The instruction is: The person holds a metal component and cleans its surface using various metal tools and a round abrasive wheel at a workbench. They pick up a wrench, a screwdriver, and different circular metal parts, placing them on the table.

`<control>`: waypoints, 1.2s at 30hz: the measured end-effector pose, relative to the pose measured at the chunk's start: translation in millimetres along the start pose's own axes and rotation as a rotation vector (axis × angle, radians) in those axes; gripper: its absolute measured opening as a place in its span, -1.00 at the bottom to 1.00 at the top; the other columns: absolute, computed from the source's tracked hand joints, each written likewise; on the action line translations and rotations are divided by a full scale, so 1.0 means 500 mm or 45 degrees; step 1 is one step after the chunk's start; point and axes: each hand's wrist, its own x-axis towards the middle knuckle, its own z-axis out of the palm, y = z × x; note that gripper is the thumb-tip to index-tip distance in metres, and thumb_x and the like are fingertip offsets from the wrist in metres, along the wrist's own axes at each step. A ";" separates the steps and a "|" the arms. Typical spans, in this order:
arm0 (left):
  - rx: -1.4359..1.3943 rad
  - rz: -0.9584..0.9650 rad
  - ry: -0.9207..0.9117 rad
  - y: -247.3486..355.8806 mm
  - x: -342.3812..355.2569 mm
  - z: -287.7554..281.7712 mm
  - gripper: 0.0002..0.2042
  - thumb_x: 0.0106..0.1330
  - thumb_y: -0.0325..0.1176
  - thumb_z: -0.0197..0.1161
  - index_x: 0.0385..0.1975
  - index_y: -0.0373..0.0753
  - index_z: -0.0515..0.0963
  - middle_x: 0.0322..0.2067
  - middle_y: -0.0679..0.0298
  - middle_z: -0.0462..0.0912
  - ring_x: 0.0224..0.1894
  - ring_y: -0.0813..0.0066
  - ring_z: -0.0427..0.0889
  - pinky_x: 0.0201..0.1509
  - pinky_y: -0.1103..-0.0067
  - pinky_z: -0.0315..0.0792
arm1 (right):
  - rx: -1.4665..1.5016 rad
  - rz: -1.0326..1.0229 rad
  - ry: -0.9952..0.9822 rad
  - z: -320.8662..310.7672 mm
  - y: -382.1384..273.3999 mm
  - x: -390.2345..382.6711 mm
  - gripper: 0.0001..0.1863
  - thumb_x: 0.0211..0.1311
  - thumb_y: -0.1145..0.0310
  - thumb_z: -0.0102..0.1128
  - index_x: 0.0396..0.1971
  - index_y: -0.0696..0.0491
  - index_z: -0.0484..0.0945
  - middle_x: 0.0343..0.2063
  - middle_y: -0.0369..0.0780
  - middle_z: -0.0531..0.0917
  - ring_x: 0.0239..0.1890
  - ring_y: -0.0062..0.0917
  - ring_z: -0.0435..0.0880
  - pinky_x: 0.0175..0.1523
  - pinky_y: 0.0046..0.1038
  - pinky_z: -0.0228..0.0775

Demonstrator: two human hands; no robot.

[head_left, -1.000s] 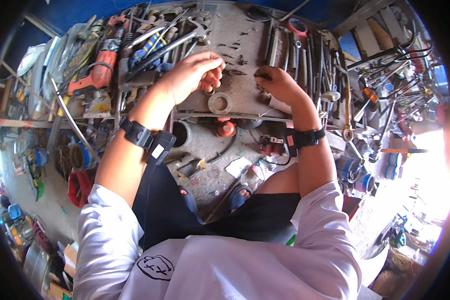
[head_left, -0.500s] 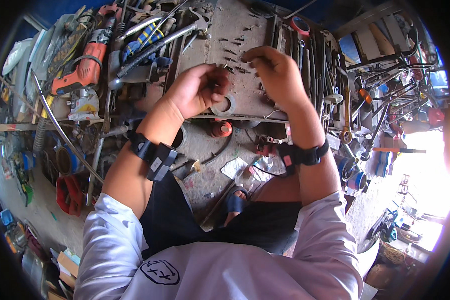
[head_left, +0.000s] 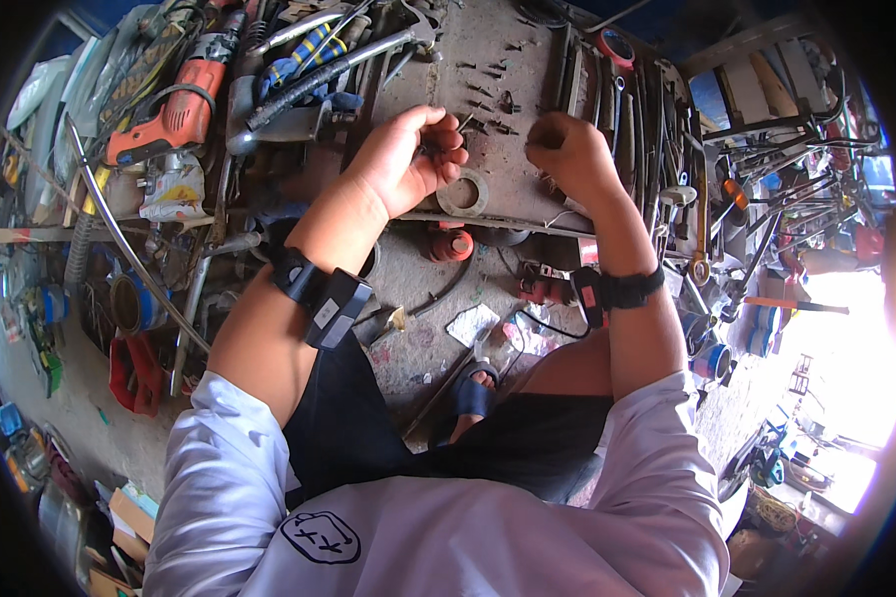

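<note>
My left hand (head_left: 408, 167) is raised over the near part of a dusty worktop (head_left: 448, 88), fingers curled. A small thin metal pin (head_left: 465, 122) sticks out at its fingertips; its exact kind is too small to tell. To the right, my right hand (head_left: 573, 157) hovers above the same surface with its fingers closed; whatever they hold, if anything, is hidden. Between and beyond the hands lie several small dark pointed pieces (head_left: 480, 92) in loose rows, perhaps screws. A flat grey ring (head_left: 463, 192) rests by the worktop's front edge, close to my left hand.
On the left lie a claw hammer (head_left: 408, 38), a red-orange power drill (head_left: 177, 121) and a curved metal tube (head_left: 119, 234). Long bars and wrenches (head_left: 617, 109) line the right side, with a tape roll (head_left: 615, 48) behind. Below the edge sits a red round object (head_left: 451, 245).
My right hand has drawn back from the small pieces, its fingers now curled in. My left hand stays near the ring, the pin still at its fingertips. The whole view has shifted slightly.
</note>
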 end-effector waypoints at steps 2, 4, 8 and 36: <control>-0.001 -0.033 -0.054 -0.007 0.005 0.000 -0.77 0.40 -0.22 0.13 -0.28 -0.29 0.52 -0.34 0.19 0.61 -0.26 0.28 0.60 -0.23 0.46 0.47 | 0.849 -0.146 -0.008 0.018 -0.045 -0.004 -0.75 0.12 0.45 0.36 -0.19 0.16 0.60 -0.37 -0.23 0.71 -0.29 -0.52 0.68 -0.11 -0.48 0.53; -0.050 -0.122 -0.080 -0.009 -0.004 0.034 -0.75 0.41 -0.21 0.12 -0.28 -0.31 0.52 -0.33 0.17 0.62 -0.25 0.24 0.61 -0.20 0.43 0.47 | 0.892 -0.287 -0.056 0.029 -0.092 -0.005 -0.73 0.20 0.47 0.32 -0.11 0.17 0.57 -0.32 -0.27 0.70 -0.22 -0.57 0.68 -0.08 -0.51 0.53; -0.140 -0.208 -0.329 -0.004 0.018 -0.008 -0.76 0.41 -0.18 0.14 -0.36 -0.24 0.49 -0.48 0.30 0.51 -0.47 0.48 0.46 -0.53 0.66 0.28 | 0.216 -0.248 0.217 -0.014 -0.020 0.020 -0.76 0.25 0.36 0.23 -0.13 0.12 0.62 -0.28 -0.08 0.73 -0.20 -0.33 0.75 -0.09 -0.41 0.54; -0.072 -0.205 -0.366 0.004 0.048 -0.014 -0.82 0.38 -0.22 0.18 -0.34 -0.18 0.47 -0.57 0.44 0.36 -0.52 0.66 0.34 -0.52 0.70 0.18 | -0.384 0.078 0.050 -0.050 0.155 0.051 -0.72 0.17 0.22 0.29 -0.20 0.07 0.70 -0.32 -0.04 0.73 -0.22 -0.16 0.72 -0.08 -0.26 0.53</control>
